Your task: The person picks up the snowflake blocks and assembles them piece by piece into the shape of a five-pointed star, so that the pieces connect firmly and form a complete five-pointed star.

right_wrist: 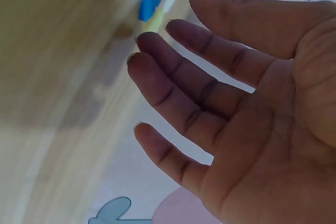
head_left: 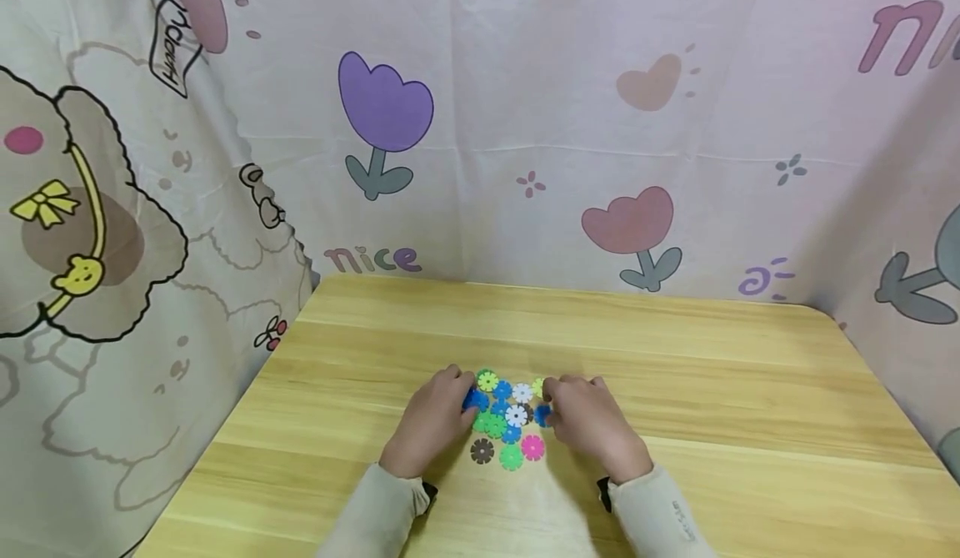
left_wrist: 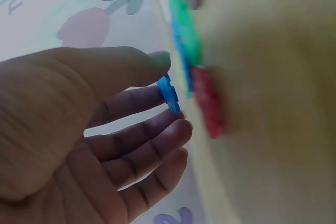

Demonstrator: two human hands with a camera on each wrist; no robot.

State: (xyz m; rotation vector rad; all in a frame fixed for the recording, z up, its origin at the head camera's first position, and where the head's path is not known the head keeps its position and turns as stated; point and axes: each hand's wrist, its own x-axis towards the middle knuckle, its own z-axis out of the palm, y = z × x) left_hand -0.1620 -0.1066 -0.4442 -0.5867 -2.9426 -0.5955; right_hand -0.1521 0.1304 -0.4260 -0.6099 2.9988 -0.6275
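A blue disc sits at the 10 o'clock side of the cluster of notched discs, pinched between thumb and forefinger of the left hand, the other fingers loosely bent; the right hand, at 3 o'clock, has relaxed, parted fingers close beside the cluster, though contact I cannot tell. The wooden surface spreads wide toward 3 and 9 o'clock, its far edge meeting printed cloth at 12
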